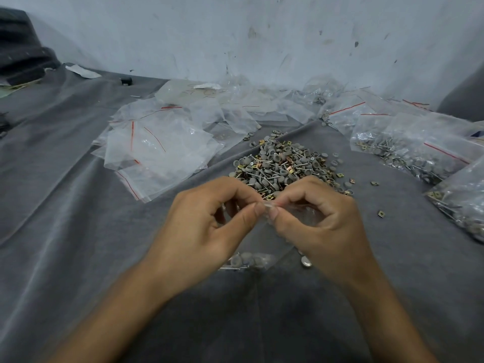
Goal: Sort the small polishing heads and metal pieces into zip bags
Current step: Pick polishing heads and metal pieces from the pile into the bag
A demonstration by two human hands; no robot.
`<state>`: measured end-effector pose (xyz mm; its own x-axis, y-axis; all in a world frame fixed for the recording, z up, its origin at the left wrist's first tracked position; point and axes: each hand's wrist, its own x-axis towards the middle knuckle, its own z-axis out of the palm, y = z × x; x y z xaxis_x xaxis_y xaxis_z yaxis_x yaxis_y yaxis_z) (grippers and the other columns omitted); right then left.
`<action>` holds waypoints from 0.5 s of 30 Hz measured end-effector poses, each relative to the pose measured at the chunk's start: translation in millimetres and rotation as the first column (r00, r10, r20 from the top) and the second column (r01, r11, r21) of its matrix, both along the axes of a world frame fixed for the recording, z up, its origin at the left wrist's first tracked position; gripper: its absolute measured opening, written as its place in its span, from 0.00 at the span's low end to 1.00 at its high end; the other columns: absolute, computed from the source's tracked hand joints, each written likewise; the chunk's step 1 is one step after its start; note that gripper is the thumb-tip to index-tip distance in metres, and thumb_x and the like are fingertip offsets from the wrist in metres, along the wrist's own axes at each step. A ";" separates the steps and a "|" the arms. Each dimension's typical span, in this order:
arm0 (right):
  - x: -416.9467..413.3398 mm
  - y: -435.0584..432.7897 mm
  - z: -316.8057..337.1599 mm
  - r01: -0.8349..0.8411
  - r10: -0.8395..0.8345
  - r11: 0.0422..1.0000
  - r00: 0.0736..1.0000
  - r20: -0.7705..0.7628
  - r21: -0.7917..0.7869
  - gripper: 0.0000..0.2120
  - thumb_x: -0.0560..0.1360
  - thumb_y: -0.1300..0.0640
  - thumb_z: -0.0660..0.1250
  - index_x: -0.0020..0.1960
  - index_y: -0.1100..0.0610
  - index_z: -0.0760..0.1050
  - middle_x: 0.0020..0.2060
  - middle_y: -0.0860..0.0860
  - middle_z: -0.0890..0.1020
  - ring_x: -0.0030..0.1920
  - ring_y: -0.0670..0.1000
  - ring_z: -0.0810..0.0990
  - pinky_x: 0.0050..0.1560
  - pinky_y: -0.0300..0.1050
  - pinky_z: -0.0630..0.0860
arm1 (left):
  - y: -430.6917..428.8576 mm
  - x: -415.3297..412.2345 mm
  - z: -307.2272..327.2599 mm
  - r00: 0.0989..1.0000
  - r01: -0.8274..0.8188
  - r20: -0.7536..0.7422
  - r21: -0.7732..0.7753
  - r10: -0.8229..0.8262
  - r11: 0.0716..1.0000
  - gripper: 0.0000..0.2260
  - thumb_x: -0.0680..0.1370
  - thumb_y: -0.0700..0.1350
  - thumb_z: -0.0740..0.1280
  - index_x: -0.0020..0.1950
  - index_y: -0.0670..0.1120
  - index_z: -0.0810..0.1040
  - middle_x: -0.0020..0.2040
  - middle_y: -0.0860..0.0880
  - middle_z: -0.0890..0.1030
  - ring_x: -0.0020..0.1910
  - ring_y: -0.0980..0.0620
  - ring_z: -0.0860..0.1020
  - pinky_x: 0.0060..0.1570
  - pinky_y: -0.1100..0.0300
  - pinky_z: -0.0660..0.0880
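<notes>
So: the zip bag (251, 259) is held up in the middle of the view, just this side of the pile (285, 166) of grey polishing heads and brassy metal pieces, which lies at 12 o'clock from the hands. Both grips are pressed together on the bag's top edge. It's pinched between thumb and forefinger by the left hand (209, 226) from 9 o'clock and by the right hand (322, 226) from 3 o'clock, with the two pinches almost touching. The other fingers are curled in out of the way.

Best guess is the zip strip is being worked, either squeezed closed or teased apart. Which one can't be told, since the mouth is hidden behind the fingertips. Pinching at the top makes sense either way: the load is left to sag to the bottom, clear of the seal.

Orientation: the bag's long axis runs 12 to 6, with the mouth up at 12 by the fingertips and the loaded end down at 6, where a few grey heads can be seen through the plastic. The top edge itself runs 9 to 3 between the pinches.

Empty bags (157, 150) are heaped at 10 o'clock and filled bags (408, 148) at 2 o'clock, all on the grey cloth (78, 205). Probably a supply side and a done side, so nothing gets mixed up.
</notes>
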<state>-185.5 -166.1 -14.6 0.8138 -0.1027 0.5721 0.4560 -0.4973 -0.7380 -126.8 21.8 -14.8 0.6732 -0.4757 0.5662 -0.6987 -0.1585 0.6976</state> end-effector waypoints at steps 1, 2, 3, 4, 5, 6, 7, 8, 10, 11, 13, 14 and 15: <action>-0.4 -1.4 0.5 0.010 -0.010 1.000 1.000 0.006 -0.007 0.03 0.71 0.56 0.76 0.41 0.50 0.82 0.39 0.46 0.81 0.40 0.50 0.81 0.39 0.42 0.76 | 0.7 -0.7 1.4 1.000 -0.013 0.009 -0.007 0.013 1.000 0.02 0.79 0.50 0.71 0.48 0.54 0.82 0.40 0.56 0.82 0.36 0.54 0.78 0.34 0.59 0.74; -0.3 -3.7 0.9 0.024 -0.024 1.000 1.000 0.008 -0.011 0.02 0.71 0.54 0.74 0.41 0.50 0.81 0.39 0.46 0.81 0.40 0.50 0.80 0.38 0.42 0.76 | 1.9 -1.1 2.9 0.999 -0.030 0.012 -0.019 0.030 0.999 0.01 0.78 0.49 0.71 0.47 0.54 0.82 0.40 0.56 0.81 0.36 0.54 0.78 0.34 0.59 0.74; -0.2 -7.1 1.0 0.044 -0.044 0.999 0.999 0.008 -0.010 0.02 0.71 0.53 0.73 0.41 0.50 0.81 0.39 0.46 0.81 0.39 0.49 0.80 0.38 0.41 0.75 | 3.4 -1.3 4.3 0.999 -0.049 0.010 -0.037 0.050 0.998 0.01 0.78 0.48 0.71 0.47 0.53 0.82 0.39 0.55 0.81 0.36 0.52 0.78 0.34 0.57 0.73; 0.1 -11.2 0.9 0.066 -0.066 0.998 0.998 0.008 -0.005 0.02 0.71 0.54 0.72 0.41 0.49 0.81 0.38 0.47 0.81 0.39 0.49 0.79 0.39 0.40 0.74 | 5.2 -1.1 5.6 0.998 -0.068 0.006 -0.057 0.068 0.996 0.01 0.78 0.48 0.71 0.46 0.53 0.82 0.39 0.54 0.81 0.36 0.51 0.78 0.35 0.56 0.73; 0.5 -15.5 0.4 0.087 -0.087 0.996 0.996 0.010 0.003 0.02 0.72 0.56 0.72 0.40 0.50 0.81 0.38 0.47 0.81 0.38 0.48 0.78 0.39 0.39 0.73 | 6.6 -0.5 6.9 0.996 -0.084 0.003 -0.076 0.085 0.994 0.01 0.78 0.48 0.71 0.46 0.52 0.82 0.39 0.53 0.81 0.36 0.50 0.78 0.36 0.55 0.73; 0.6 -19.4 -0.3 0.102 -0.102 0.995 0.995 0.011 0.014 0.04 0.72 0.59 0.72 0.40 0.51 0.81 0.38 0.47 0.81 0.38 0.49 0.78 0.39 0.40 0.73 | 7.7 0.1 8.1 0.995 -0.099 -0.003 -0.087 0.100 0.991 0.01 0.77 0.48 0.71 0.46 0.52 0.82 0.39 0.52 0.81 0.36 0.49 0.77 0.36 0.54 0.72; 0.4 -22.4 -0.7 0.112 -0.112 0.993 0.994 0.010 0.025 0.05 0.72 0.60 0.72 0.40 0.51 0.81 0.38 0.47 0.82 0.37 0.49 0.77 0.39 0.41 0.73 | 8.3 0.5 9.0 0.994 -0.112 -0.012 -0.091 0.111 0.990 0.02 0.77 0.48 0.71 0.45 0.52 0.82 0.38 0.52 0.81 0.36 0.48 0.77 0.36 0.53 0.72; 0.5 -24.5 -1.1 0.117 -0.117 0.993 0.993 0.009 0.033 0.06 0.72 0.61 0.72 0.40 0.51 0.82 0.38 0.47 0.82 0.37 0.50 0.77 0.38 0.42 0.73 | 8.1 0.8 9.7 0.993 -0.118 -0.022 -0.091 0.116 0.989 0.02 0.77 0.49 0.71 0.45 0.52 0.82 0.38 0.52 0.81 0.35 0.48 0.77 0.35 0.53 0.72; 0.3 -26.5 -1.5 0.122 -0.123 0.992 0.992 0.008 0.039 0.06 0.72 0.61 0.72 0.40 0.50 0.82 0.38 0.47 0.82 0.37 0.52 0.77 0.38 0.44 0.74 | 7.3 0.9 9.6 0.992 -0.120 -0.032 -0.084 0.118 0.989 0.03 0.76 0.49 0.71 0.45 0.52 0.83 0.38 0.53 0.81 0.35 0.48 0.77 0.34 0.53 0.73; 0.5 -27.1 -1.2 0.129 -0.129 0.991 0.992 0.009 0.040 0.06 0.72 0.61 0.72 0.40 0.50 0.82 0.37 0.48 0.82 0.37 0.53 0.78 0.38 0.44 0.74 | 6.8 1.0 9.4 0.992 -0.124 -0.031 -0.079 0.122 0.989 0.03 0.76 0.49 0.71 0.45 0.51 0.83 0.38 0.53 0.81 0.35 0.48 0.77 0.34 0.54 0.73; 0.8 -28.5 -0.9 0.152 -0.152 0.988 0.988 0.015 0.019 0.05 0.71 0.60 0.73 0.40 0.52 0.83 0.37 0.48 0.82 0.36 0.51 0.78 0.36 0.43 0.74 | 6.0 0.8 8.9 0.991 -0.132 -0.028 -0.075 0.130 0.988 0.03 0.77 0.49 0.71 0.45 0.52 0.83 0.38 0.54 0.80 0.34 0.50 0.77 0.32 0.58 0.72; 1.1 -29.1 -1.0 0.166 -0.165 0.986 0.986 0.017 -0.004 0.04 0.71 0.60 0.73 0.40 0.53 0.83 0.36 0.48 0.82 0.35 0.49 0.78 0.36 0.42 0.73 | 5.6 0.7 8.4 0.991 -0.133 -0.029 -0.074 0.132 0.988 0.03 0.77 0.49 0.71 0.45 0.52 0.83 0.38 0.54 0.80 0.33 0.51 0.76 0.32 0.60 0.72; 0.8 -29.1 -0.9 0.177 -0.176 0.984 0.984 0.017 -0.026 0.03 0.71 0.60 0.73 0.39 0.54 0.83 0.36 0.48 0.82 0.35 0.48 0.77 0.35 0.40 0.72 | 5.2 0.4 7.7 0.991 -0.134 -0.033 -0.075 0.131 0.988 0.02 0.77 0.49 0.71 0.46 0.52 0.83 0.38 0.54 0.80 0.33 0.51 0.76 0.31 0.61 0.71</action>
